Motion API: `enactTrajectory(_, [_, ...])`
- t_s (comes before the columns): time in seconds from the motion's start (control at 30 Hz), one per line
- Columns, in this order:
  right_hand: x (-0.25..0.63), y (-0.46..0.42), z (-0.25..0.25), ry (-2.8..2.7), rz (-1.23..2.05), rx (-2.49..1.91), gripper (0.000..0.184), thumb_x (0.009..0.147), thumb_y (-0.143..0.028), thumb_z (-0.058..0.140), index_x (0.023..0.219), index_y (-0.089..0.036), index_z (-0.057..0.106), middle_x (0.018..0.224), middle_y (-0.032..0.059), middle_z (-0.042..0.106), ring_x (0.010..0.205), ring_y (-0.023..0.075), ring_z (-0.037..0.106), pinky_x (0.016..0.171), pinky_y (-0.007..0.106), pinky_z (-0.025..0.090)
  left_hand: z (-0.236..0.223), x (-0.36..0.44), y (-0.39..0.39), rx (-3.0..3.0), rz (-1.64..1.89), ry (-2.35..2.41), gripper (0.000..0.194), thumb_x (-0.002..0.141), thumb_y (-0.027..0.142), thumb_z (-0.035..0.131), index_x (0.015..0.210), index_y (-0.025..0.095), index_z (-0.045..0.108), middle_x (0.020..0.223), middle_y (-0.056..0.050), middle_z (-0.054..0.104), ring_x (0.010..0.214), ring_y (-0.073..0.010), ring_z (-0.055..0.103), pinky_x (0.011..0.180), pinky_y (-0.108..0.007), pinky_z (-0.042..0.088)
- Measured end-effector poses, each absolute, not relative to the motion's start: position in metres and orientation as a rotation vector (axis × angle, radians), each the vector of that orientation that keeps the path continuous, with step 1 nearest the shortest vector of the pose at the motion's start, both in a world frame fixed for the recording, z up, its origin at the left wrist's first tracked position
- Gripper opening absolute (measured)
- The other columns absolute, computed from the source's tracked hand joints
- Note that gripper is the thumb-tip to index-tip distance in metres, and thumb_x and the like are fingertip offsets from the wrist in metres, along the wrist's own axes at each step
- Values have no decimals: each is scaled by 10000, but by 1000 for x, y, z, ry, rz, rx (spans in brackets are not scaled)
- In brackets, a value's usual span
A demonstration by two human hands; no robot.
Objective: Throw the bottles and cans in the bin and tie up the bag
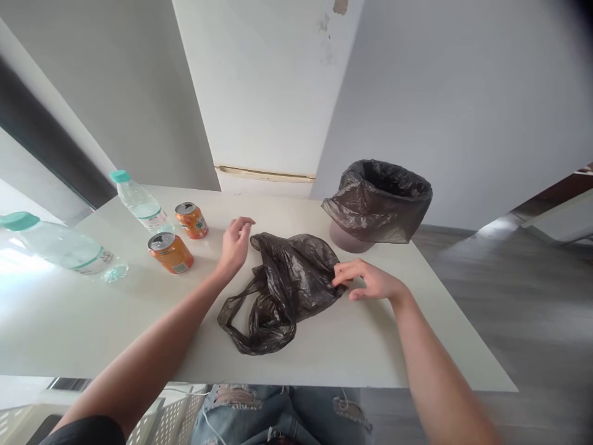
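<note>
Step, as judged: handling the black bag [308, 272], crumpled on the worktop [333, 358]. Left of it, my left hand [236, 244], empty, half-curled; at its right edge, my right hand [373, 281] touched film, thumb apart. Next move called for light fingertips.

A thin, translucent black plastic bag [306, 278] lies crumpled and flattened on the white tabletop [361, 358]. Its looped handle [228, 316] sprawls open toward eight o'clock, while its wrinkled body spreads toward two and three o'clock.
</note>
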State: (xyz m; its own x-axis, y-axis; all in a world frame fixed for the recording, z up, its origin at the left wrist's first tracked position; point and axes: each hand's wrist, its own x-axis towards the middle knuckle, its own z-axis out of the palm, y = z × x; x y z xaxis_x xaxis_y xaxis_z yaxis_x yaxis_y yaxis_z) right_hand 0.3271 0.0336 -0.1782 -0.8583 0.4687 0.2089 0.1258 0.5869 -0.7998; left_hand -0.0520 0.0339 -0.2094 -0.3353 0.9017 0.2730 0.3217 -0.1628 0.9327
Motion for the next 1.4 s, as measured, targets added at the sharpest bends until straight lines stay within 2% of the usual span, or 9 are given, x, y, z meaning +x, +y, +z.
enactTrajectory(0.13, [309, 34, -189, -2226, 944, -737, 492, 1030, -638, 593, 881, -218, 801, 824, 59, 686, 792, 209, 624, 811, 367, 497, -203, -30, 15, 1840, 1022, 1522, 430, 833, 359, 771, 1254, 294, 721, 1179, -71, 658, 1069, -270, 677, 1016, -424, 542])
enactTrajectory(0.2, [301, 33, -194, -2319, 796, -893, 359, 1010, -566, 660, 1117, -251, 796, 1105, 95, 738, 1018, 264, 671, 967, 418, 521, -207, -30, 18, 1907, 949, 1437, 460, 719, 221, 828, 1170, 287, 766, 1179, -70, 686, 1102, -301, 680, 1078, -448, 521])
enactTrajectory(0.3, [299, 33, -202, -2552, 661, -1041, 599, 941, -507, 748, 1497, -330, 614, 1486, 94, 609, 1311, 324, 599, 1123, 485, 491, -212, -48, 33, 1835, 1053, 1359, 360, 683, 125, 799, 1014, 267, 819, 1142, -72, 740, 1131, -319, 678, 1153, -459, 484])
enactTrajectory(0.5, [321, 45, -205, -2546, 532, -1294, 620, 839, -390, 800, 1431, -263, 664, 1431, 119, 626, 1293, 368, 579, 1111, 540, 505, -189, -106, 48, 1532, 1174, 1527, 337, 719, 117, 798, 1030, 238, 839, 1182, -102, 769, 1130, -314, 710, 1039, -383, 558])
enactTrajectory(0.67, [308, 36, -196, -2394, 457, -1147, 539, 900, -204, 581, 1430, -277, 643, 1580, 84, 542, 1442, 361, 480, 1206, 600, 397, -153, -69, 15, 1677, 1293, 1741, 321, 836, 188, 794, 1149, 255, 817, 1282, -102, 745, 1180, -331, 697, 1112, -428, 527])
enactTrajectory(0.83, [280, 32, -218, -2459, 435, -1257, 646, 1113, -492, 348, 1707, -248, 290, 1793, 94, 223, 1658, 334, 198, 1316, 654, 211, -192, 0, -26, 2184, 904, 1465, 512, 970, 427, 669, 1442, 228, 675, 1608, -152, 556, 1554, -408, 433, 1331, -610, 237])
enactTrajectory(0.93, [279, 40, -237, -2592, 455, -1334, 818, 1086, -667, 335, 1741, -203, 180, 1810, 118, 113, 1686, 339, 75, 1341, 655, 134, -227, -20, -32, 2313, 624, 1730, 508, 993, 377, 572, 1443, 156, 658, 1600, -231, 540, 1560, -474, 394, 1293, -710, 234])
enactTrajectory(1.13, [287, 46, -241, -2618, 445, -1336, 759, 1089, -599, 373, 1720, -186, 281, 1795, 121, 193, 1676, 347, 141, 1347, 637, 149, -212, -75, -43, 2308, 628, 2143, 593, 884, 80, 450, 1441, 118, 649, 1554, -246, 557, 1515, -473, 440, 1250, -688, 345])
enactTrajectory(1.4, [258, 31, -226, -2406, 317, -894, 453, 1079, -281, 362, 1401, -215, 673, 1481, 107, 653, 1422, 268, 548, 1221, 482, 416, -204, 51, 14, 2491, 887, 1270, 546, 1029, 253, 419, 1543, 133, 559, 1672, -188, 463, 1623, -364, 327, 1348, -593, 218])
